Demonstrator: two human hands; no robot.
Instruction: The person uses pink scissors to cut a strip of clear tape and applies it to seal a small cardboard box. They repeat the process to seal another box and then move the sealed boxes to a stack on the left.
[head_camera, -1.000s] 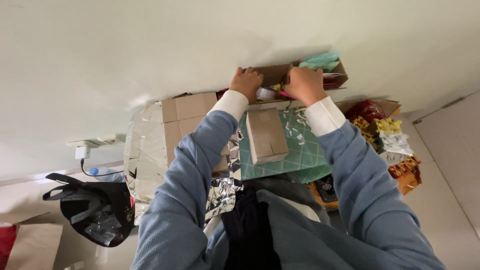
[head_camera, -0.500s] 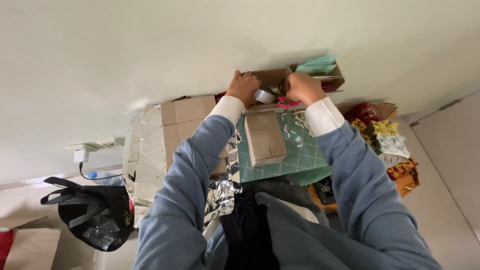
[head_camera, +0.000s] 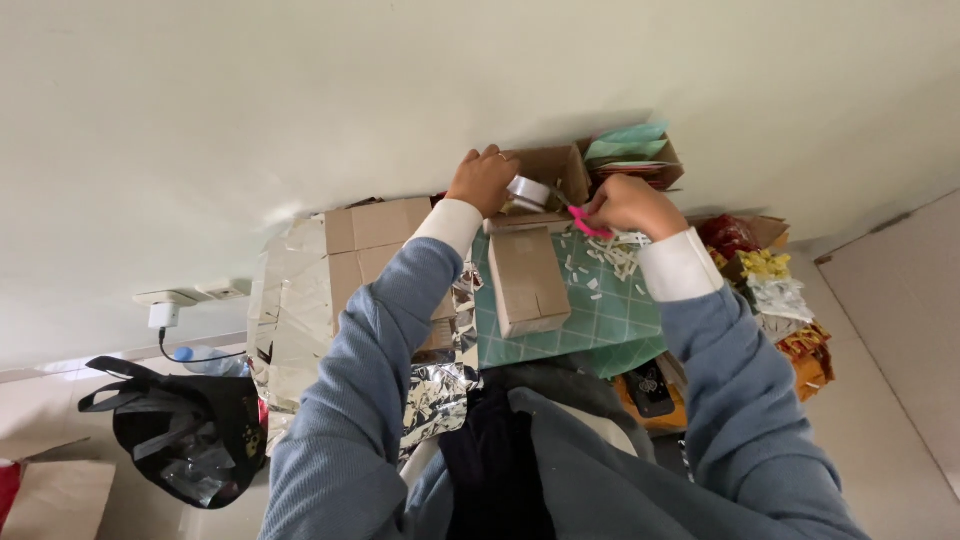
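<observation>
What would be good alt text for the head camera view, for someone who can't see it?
Seen from above, a person in a blue sweatshirt holds a roll of clear tape in the left hand and pink-handled scissors in the right hand, over a closed brown cardboard box on a green cutting mat. Silver foil sheets and a black bag lie to the left.

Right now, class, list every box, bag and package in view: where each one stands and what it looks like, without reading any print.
Closed brown box: on the green mat, oblong.
Open brown box: by the wall, at both hands.
Flat brown carton: left of the mat.
Black bag: floor, lower left.
Snack packets: right side, red, yellow, silver.
Left hand: holds a tape roll.
Right hand: holds pink scissors.
</observation>
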